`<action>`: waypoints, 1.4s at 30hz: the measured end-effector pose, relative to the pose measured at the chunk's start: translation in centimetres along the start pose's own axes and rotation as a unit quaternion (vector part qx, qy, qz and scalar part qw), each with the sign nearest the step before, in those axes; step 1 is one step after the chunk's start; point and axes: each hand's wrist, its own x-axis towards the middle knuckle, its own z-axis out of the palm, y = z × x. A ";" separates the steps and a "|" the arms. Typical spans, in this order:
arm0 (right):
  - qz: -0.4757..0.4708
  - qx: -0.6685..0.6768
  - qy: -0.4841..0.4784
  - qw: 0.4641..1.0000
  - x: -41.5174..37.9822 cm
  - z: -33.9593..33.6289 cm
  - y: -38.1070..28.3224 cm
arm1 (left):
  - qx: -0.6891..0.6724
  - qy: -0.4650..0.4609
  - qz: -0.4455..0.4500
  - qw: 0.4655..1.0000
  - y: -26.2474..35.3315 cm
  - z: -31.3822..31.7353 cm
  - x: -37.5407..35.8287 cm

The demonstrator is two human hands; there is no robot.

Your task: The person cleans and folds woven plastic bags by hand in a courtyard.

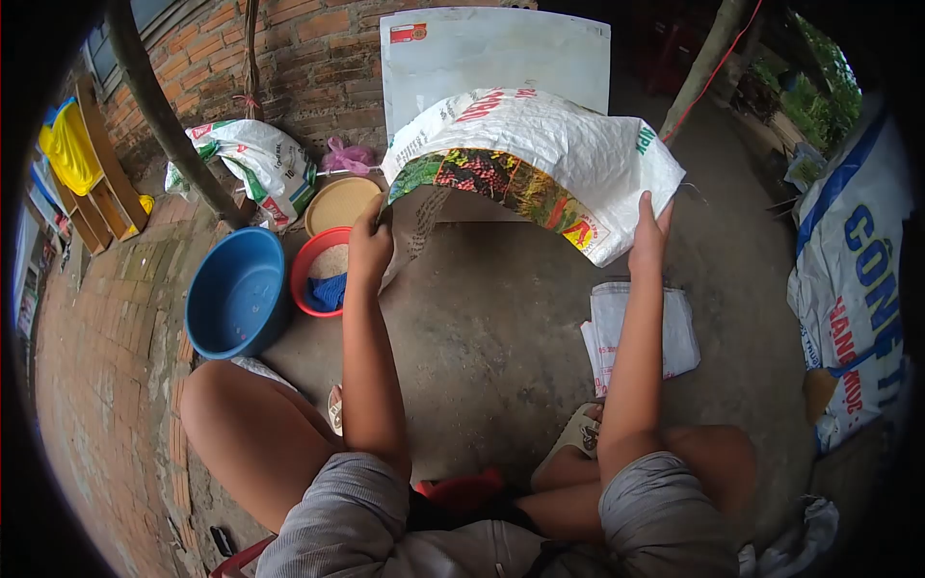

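Observation:
A white woven sack (549, 144) with a printed strip of coloured pictures arches in the air between my two hands. My left hand (370, 241) is closed on its left edge, near the green part of the print. At the right end, my right hand (651, 234) grips the sack's corner between thumb and fingers. Below my right hand, partly behind my forearm, a folded stack of white sacks (679, 332) lies on the concrete floor. Behind the raised sack a large whitish board (501, 58) stands upright.
At the left are a blue basin (236, 294), a red basin (306, 270) with grain and a blue cloth, and a round tan lid (342, 204). A filled sack (265, 164) leans near a wooden pole (164, 116). Large printed sacks (853, 279) stand at the right.

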 end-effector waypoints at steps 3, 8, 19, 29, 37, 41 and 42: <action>-0.083 -0.028 -0.007 0.996 0.5 0.1 -3.1 | -0.019 0.042 0.113 0.993 2.5 -1.4 -0.2; -0.025 -0.011 -0.018 0.999 1.8 -3.7 -1.7 | 0.159 -0.150 0.098 0.971 5.4 -5.8 0.0; 0.275 -0.727 -0.288 0.559 3.0 -13.9 7.5 | 0.297 -0.509 -0.173 0.789 2.6 -2.0 -1.0; 0.104 -0.554 -0.355 0.746 -7.3 -0.6 14.8 | 0.247 -0.552 -0.156 0.781 8.8 0.2 -2.5; 0.202 -0.653 -0.577 0.448 -23.9 -5.1 20.7 | 0.340 -0.509 -0.039 0.790 1.1 7.4 -4.4; 0.121 -0.660 -0.553 0.494 -24.7 -5.8 20.4 | 0.396 -0.572 -0.082 0.714 -10.8 13.5 -9.1; 0.090 -0.649 -0.551 0.517 -24.2 -5.9 20.4 | 0.418 -0.563 -0.163 0.695 -7.0 12.5 -9.9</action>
